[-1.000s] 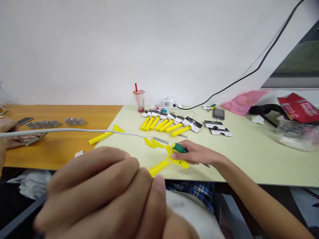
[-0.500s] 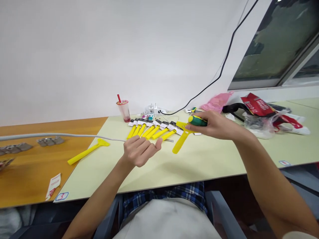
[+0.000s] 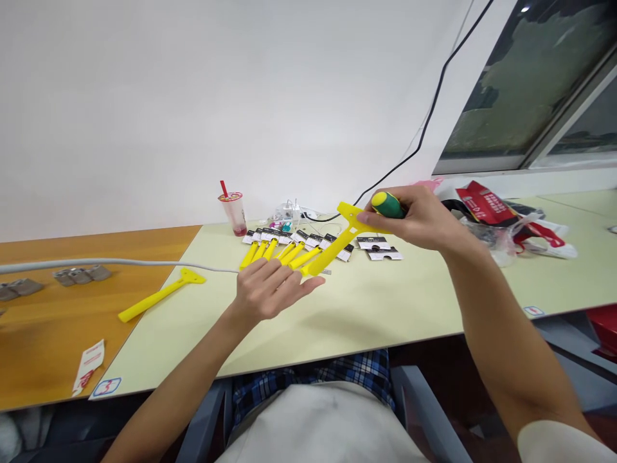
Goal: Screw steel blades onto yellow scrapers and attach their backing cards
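In my right hand (image 3: 414,215) are a screwdriver (image 3: 387,204) with a green and yellow handle and a flat yellow scraper (image 3: 332,251). The scraper's T-shaped head is near my right fingers, and its handle slants down toward my left hand (image 3: 265,289). My left fingers curl downward with the thumb stretched out to the right, close under the handle's end. Whether they touch, and what the left fingers hold, is hidden. Behind the left hand lie several yellow scrapers (image 3: 289,254) with black and white cards. Another yellow scraper (image 3: 159,296) lies apart at left.
Two loose cards (image 3: 383,254) lie behind my right wrist. A drink cup (image 3: 234,213) with a red straw stands near the wall. A grey cable (image 3: 120,261) runs in from the left. Plastic bags (image 3: 496,225) lie at right, and several grey objects (image 3: 81,275) at left.
My right hand has risen slightly and swung the scraper left, its handle end now close to my left hand. My left thumb has stretched further out. The loose cards have come into fuller view.
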`<state>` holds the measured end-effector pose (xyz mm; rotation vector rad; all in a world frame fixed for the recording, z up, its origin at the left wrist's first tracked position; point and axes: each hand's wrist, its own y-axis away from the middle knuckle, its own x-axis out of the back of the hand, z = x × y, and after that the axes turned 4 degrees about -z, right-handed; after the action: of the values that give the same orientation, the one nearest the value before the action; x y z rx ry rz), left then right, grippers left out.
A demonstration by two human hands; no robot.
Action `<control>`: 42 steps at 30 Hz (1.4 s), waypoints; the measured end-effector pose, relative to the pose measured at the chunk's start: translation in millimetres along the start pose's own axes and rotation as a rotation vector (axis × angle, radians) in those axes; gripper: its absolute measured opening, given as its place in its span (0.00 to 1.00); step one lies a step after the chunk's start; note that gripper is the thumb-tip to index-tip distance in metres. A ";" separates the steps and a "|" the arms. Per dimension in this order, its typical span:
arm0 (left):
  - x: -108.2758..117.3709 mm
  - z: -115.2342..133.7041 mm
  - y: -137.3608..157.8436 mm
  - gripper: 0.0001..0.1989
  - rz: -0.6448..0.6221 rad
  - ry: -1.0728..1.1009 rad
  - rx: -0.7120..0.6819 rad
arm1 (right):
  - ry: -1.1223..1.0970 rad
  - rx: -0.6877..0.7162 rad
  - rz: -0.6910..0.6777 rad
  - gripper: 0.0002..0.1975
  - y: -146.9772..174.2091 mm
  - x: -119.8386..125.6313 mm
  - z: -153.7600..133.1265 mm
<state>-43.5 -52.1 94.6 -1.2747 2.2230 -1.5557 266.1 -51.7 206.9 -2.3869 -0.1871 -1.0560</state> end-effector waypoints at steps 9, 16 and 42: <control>-44.4 15.6 1.6 0.16 -0.328 0.721 0.800 | -0.362 -0.262 -0.149 0.30 -33.4 -46.7 12.6; -72.5 -7.0 26.3 0.16 -0.427 0.804 1.007 | -0.531 -0.323 -0.367 0.31 -73.4 -86.5 48.1; -74.8 -14.6 66.9 0.25 0.067 1.647 1.774 | 0.131 -0.154 -0.520 0.20 -47.6 -167.5 164.3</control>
<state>-41.3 17.7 21.0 0.8589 -0.1303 -3.3131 242.6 86.5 12.9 -2.4536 -0.7332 -1.5001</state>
